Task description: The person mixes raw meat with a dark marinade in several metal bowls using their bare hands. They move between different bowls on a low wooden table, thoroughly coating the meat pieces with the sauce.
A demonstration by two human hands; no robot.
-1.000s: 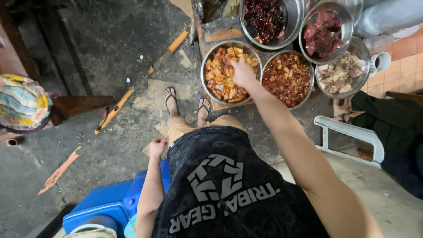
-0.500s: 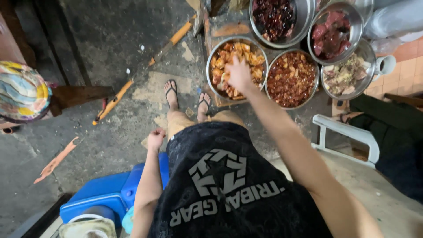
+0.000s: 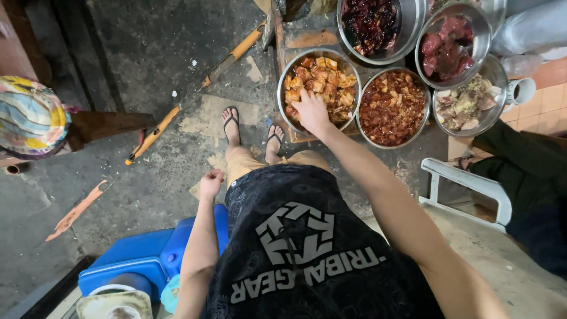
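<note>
Right hand (image 3: 311,110) reaches down into the steel bowl of orange-brown chunks (image 3: 319,88), fingers bent onto the pieces; whether any is gripped, cannot tell. Left hand (image 3: 211,183) hangs loosely fisted, empty, above the blue container (image 3: 147,257), likely for balance

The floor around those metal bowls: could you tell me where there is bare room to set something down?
Bare concrete floor lies left of the sandalled feet, beyond the long-handled tool. It is crowded at upper right: five bowls sit rim to rim, the right hand in the tofu bowl.
</note>
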